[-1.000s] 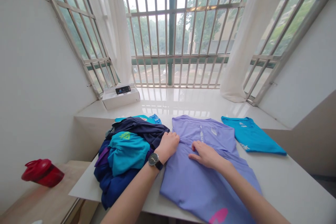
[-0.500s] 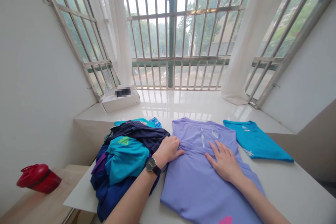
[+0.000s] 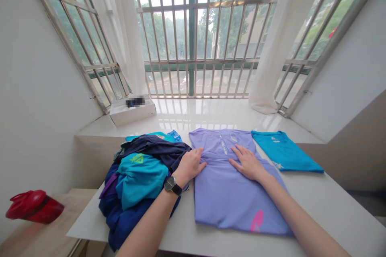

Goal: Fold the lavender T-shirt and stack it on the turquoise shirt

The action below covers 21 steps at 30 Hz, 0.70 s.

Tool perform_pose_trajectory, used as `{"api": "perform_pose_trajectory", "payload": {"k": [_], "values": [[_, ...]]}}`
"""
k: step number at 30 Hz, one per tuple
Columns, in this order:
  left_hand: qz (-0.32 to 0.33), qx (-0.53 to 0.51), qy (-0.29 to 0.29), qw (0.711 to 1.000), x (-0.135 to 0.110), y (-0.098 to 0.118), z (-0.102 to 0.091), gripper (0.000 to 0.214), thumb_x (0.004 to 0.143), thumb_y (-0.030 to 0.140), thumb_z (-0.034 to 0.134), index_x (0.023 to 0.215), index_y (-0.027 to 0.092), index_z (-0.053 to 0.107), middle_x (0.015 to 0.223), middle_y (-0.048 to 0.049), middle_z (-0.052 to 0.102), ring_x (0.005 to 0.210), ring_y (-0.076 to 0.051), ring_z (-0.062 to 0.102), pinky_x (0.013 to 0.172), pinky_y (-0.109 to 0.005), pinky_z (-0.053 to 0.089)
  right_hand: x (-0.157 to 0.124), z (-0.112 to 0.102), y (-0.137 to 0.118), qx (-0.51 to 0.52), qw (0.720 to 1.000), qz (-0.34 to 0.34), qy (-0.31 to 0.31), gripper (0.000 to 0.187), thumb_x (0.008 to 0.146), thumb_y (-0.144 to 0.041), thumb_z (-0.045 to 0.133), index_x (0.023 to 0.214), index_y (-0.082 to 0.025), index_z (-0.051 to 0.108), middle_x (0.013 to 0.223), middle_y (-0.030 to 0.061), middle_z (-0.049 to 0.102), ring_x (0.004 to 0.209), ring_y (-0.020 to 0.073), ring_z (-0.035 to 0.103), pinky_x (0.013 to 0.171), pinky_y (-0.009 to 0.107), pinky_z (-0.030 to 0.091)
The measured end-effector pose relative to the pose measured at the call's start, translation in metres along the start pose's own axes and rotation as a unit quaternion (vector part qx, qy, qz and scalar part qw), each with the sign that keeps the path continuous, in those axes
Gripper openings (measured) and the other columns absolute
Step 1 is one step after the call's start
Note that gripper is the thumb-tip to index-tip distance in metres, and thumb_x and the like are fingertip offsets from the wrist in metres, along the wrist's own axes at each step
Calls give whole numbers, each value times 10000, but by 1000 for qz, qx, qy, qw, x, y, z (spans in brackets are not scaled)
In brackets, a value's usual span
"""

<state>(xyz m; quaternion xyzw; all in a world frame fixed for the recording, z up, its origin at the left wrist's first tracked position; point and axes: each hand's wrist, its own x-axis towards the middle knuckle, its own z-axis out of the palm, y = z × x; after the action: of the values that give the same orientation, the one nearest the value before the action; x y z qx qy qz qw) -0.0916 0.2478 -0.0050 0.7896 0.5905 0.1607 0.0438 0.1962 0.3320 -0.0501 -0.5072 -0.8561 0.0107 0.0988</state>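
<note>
The lilac shirt (image 3: 232, 196) lies spread on the white table (image 3: 319, 204), between the heap (image 3: 141, 184) and the blue shirt (image 3: 289, 150), squarely before the person, where both arms reach it without crossing. The left hand (image 3: 190, 164) rests at the shirt's left edge, close against the dark cloth of the heap, its fingers loosely bent and the thumb set apart; whether it pinches any fabric, I cannot tell. The right hand (image 3: 247, 162) is wide, palm down with fingers spread over the upper part near the white print, gripping nothing, probably to press the cloth flat. With 2 hands set apart like this, the creased band between them is likely being kept taut and stopped from sliding. The blue shirt lies flat and neatly edged off to the right, seemingly set aside to leave working room, while the heap sits loose and crumpled at the left, within easy reach. The table has a pale, smooth top and abuts a glossy sill (image 3: 205, 116), which carries a white box (image 3: 135, 116) with a blurred dark item on it. Behind stands a barred window (image 3: 193, 28) with 2 white curtains (image 3: 271, 60), trees showing outside. At lower left, a red container (image 3: 34, 207) is by a wooden surface (image 3: 69, 209).
</note>
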Motion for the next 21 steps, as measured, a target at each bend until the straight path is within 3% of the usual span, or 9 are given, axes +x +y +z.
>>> {"api": "perform_pose_trajectory", "payload": {"k": [7,21], "values": [[11,-11,-26,1000,-5,1,-8,118,942,286,597,1020,203,628,1061,-57,651,956,-212,648,864,-294,503,-2,0,1,34,999,21,18,737,915,-636,426,1470,-153,449,1525,167,445,1406,316,405,1167,464,316],[17,17,-35,999,-4,-1,-5,141,950,311,607,989,184,654,1035,-67,663,975,-223,621,882,-312,490,-7,14,-1,19,998,49,22,721,913,-649,402,1436,-163,497,1527,166,445,1413,334,399,1176,489,301]]}}
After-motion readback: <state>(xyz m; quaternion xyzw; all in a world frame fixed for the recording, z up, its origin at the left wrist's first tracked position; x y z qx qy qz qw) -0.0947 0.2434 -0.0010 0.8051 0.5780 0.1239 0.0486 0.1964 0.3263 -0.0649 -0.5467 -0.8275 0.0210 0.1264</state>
